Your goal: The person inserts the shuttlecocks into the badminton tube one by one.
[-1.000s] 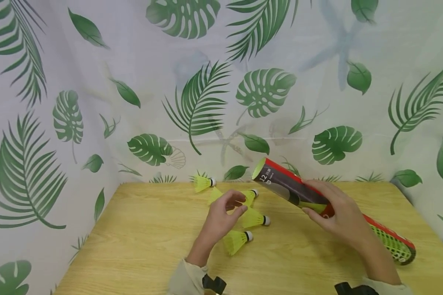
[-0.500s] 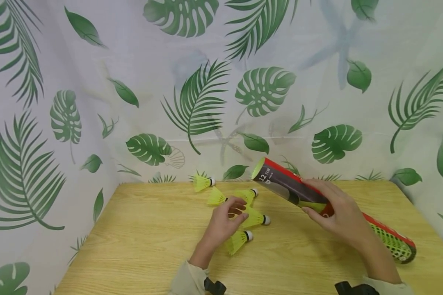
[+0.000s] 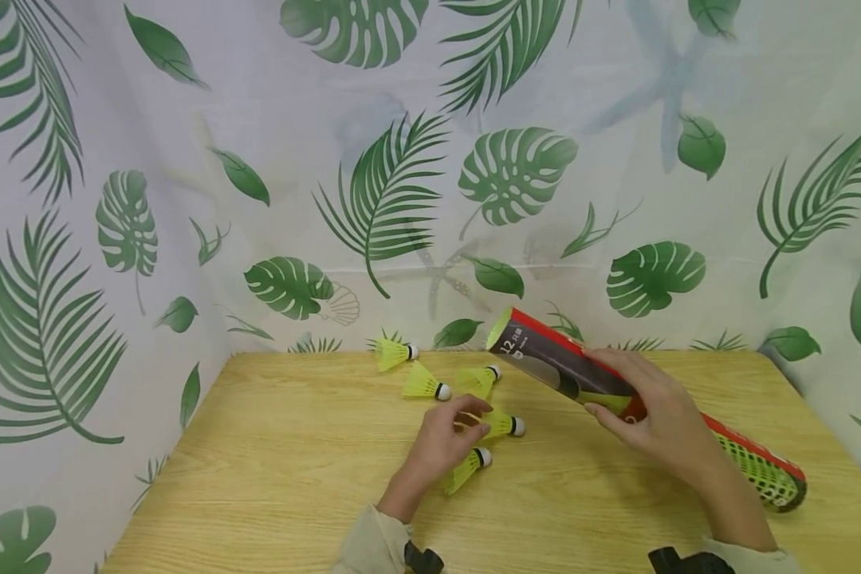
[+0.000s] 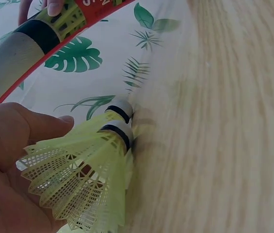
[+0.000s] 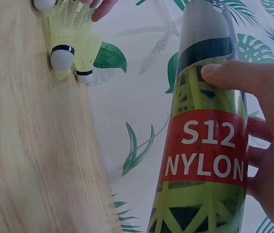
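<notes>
My right hand (image 3: 667, 426) grips a red and black shuttlecock tube (image 3: 545, 359) around its middle. The tube is tilted, its open end raised toward the left and its lower end near the table at right. Yellow netted skirts show through its clear wall (image 5: 200, 208). My left hand (image 3: 441, 438) reaches to the skirt of a yellow shuttlecock (image 3: 504, 424), thumb and fingers curved apart around the skirt's wide end; firm contact is not plain. Just nearer lies another shuttlecock (image 3: 469, 469), partly behind the left hand. In the left wrist view, the thumb (image 4: 49, 125) is beside the shuttlecock skirts.
Farther back on the wooden table (image 3: 280, 462) lie three more yellow shuttlecocks: one at the back edge (image 3: 393, 355), one beyond my left hand (image 3: 426, 384) and one to its right (image 3: 477, 379). A leaf-patterned cloth (image 3: 402, 199) rises behind the table.
My left hand has moved right and slightly nearer, from above the farther shuttlecocks to the skirt of the middle-right one. The right hand and tube have stayed nearly still.
</notes>
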A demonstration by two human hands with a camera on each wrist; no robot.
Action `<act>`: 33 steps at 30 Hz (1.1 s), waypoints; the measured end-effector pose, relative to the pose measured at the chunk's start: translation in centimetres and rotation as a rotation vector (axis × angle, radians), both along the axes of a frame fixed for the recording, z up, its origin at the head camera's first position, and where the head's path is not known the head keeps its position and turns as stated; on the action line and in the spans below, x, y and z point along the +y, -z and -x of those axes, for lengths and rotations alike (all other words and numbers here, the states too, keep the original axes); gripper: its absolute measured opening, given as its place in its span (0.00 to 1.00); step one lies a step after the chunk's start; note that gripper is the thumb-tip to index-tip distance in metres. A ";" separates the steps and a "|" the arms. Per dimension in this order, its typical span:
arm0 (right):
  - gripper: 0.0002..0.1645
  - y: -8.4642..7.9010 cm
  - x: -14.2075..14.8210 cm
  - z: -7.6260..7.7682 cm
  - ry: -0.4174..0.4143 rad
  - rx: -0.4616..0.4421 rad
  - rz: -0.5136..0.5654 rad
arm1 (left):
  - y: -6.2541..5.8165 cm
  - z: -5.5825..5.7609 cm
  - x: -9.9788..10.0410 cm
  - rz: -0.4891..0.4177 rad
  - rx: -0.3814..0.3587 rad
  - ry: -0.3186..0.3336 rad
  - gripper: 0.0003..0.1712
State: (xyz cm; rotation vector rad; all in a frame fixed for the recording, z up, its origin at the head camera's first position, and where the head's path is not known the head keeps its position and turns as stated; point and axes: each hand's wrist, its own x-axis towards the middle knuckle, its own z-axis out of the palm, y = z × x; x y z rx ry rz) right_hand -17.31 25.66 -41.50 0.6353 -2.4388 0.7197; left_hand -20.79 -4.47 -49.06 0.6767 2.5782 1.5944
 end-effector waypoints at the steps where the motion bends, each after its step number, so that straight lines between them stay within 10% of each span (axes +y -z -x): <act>1: 0.49 0.0 0.0 0.0 -0.001 0.000 0.000 | 0.1 0.0 0.0 0.001 -0.002 -0.003 0.12; 20: 0.48 -0.1 -0.1 0.0 -0.003 -0.018 0.005 | 0.2 0.2 -0.2 -0.057 -0.003 -0.076 0.08; 33: 0.48 -0.2 0.2 -0.3 0.003 -0.031 0.007 | -2.4 0.1 -1.1 -0.153 0.068 -0.114 0.09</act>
